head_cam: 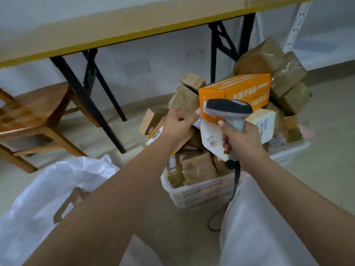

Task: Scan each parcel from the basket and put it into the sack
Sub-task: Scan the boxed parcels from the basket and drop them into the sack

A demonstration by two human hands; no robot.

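Note:
A white plastic basket (201, 191) on the floor is heaped with brown cardboard parcels, an orange box (238, 89) and a white mailer bag (210, 139). My right hand (242, 143) grips a grey handheld scanner (230, 112), its head held in front of the orange box. My left hand (176, 123) reaches over the pile with fingers spread, touching a brown parcel (185, 101) near the white mailer. The white sack (57, 189) lies open at lower left with a brown box (71, 200) inside.
A folding table (115, 31) with a yellow edge and black legs stands behind the basket. A wooden chair (32, 120) is at the left. A metal shelf upright (297, 24) rises at the right. The scanner cable (233, 191) hangs down to the floor.

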